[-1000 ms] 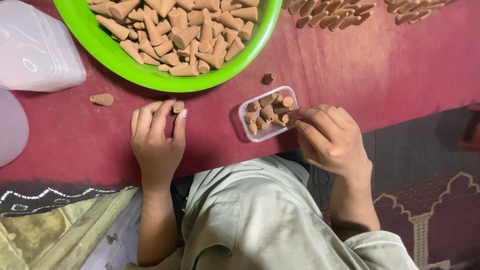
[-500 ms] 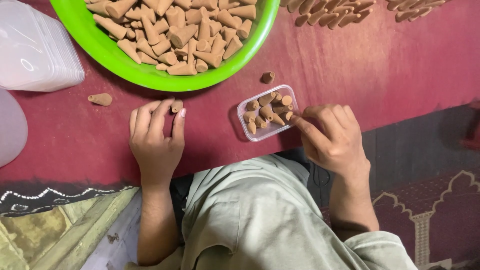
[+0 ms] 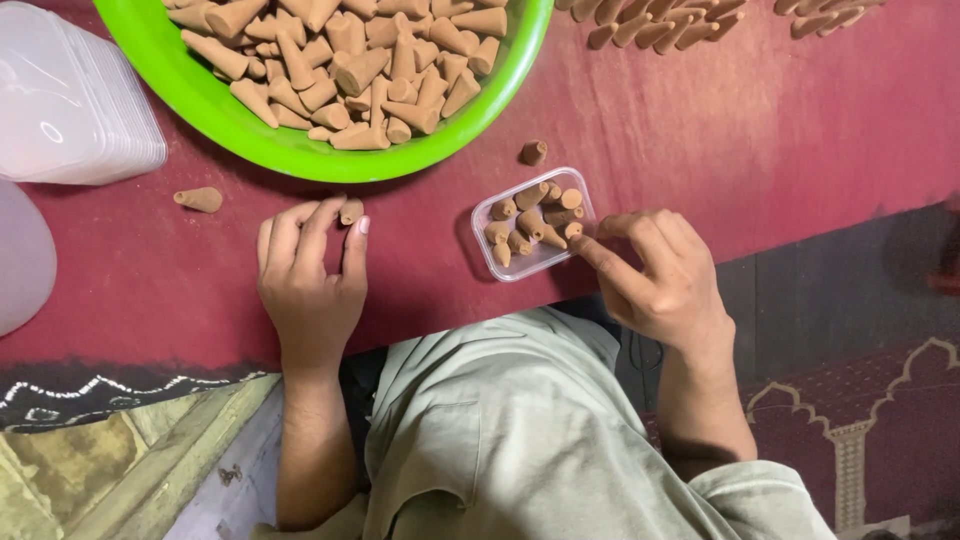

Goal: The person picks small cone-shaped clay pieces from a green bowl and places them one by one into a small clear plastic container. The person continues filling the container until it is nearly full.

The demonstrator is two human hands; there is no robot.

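Observation:
A small clear plastic box [image 3: 500,265] holding several tan cones sits on the red cloth in front of me. My right hand [image 3: 665,280] rests just right of it, fingers loosely curled, with the thumb tip touching a cone [image 3: 571,231] at the box's right edge. My left hand [image 3: 310,275] lies palm down to the left, its thumb and forefinger pinching a single cone [image 3: 350,211] against the cloth. Above both hands stands a green bowl [image 3: 300,150] heaped with the same cones.
A stack of clear plastic lids [image 3: 70,105] lies at the upper left, above another clear container [image 3: 20,255] at the left edge. Loose cones [image 3: 200,199] [image 3: 533,152] lie on the cloth. Rows of cones [image 3: 650,30] line the top edge. My lap is below.
My right hand has lowered slightly, and its thumb now reaches the cones at the box's right edge. My left hand has kept its place with the cone at its fingertips.

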